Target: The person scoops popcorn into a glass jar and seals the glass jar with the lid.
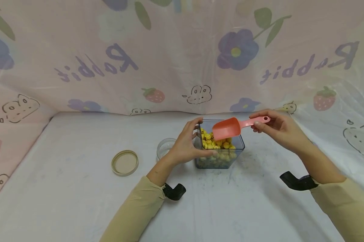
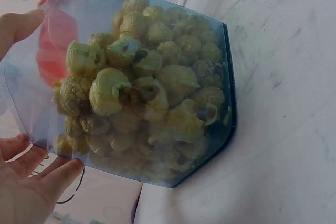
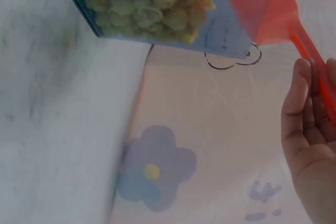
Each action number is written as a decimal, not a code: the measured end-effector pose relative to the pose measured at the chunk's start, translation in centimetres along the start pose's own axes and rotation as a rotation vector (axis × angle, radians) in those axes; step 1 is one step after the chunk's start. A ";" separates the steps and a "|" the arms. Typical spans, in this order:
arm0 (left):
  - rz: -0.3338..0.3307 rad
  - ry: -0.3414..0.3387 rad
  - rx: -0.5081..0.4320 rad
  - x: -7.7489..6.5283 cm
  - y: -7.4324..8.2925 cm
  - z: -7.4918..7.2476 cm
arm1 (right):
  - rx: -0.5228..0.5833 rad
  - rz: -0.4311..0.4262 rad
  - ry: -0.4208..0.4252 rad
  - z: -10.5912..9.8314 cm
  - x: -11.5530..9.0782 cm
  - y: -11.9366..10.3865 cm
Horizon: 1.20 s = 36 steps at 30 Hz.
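Observation:
A clear bluish container (image 1: 219, 162) stands on the table, partly filled with yellow popcorn (image 1: 209, 143). My left hand (image 1: 186, 144) grips its left side, thumb along the near wall and fingers at the far corner. In my right hand (image 1: 278, 129) the handle of a coral-red scoop (image 1: 227, 129) is pinched between thumb and fingers. The scoop's bowl hangs over the container's mouth and looks bare inside. In the left wrist view the popcorn (image 2: 136, 93) shows through the wall, with the red scoop (image 2: 55, 45) behind it near the rim.
A round clear jar (image 1: 165, 146) stands left of the container, partly hidden behind my left hand and wrist. Farther left lies a round cream lid (image 1: 125, 163), its inside facing up. A printed curtain (image 1: 169, 67) rises along the table's back edge.

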<state>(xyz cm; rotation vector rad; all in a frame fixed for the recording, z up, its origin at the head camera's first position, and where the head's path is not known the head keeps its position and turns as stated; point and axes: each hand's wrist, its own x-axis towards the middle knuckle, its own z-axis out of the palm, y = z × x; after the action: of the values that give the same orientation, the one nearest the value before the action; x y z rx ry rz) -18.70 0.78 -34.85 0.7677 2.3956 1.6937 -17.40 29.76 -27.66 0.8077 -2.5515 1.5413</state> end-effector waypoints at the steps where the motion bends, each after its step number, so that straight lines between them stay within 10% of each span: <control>1: -0.004 0.001 0.000 0.0 0.0 0.0 | -0.037 0.001 -0.006 -0.2 0.0 -0.2; 36: -0.014 -0.003 -0.015 0.0 -0.1 0.1 | -0.533 -0.026 -0.122 -1.2 1.2 -4.1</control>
<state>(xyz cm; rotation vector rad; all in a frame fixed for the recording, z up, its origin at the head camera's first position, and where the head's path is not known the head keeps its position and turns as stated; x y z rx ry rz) -18.74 0.82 -34.94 0.7488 2.3785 1.7017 -16.83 28.83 -23.41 0.8677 -2.8143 0.7513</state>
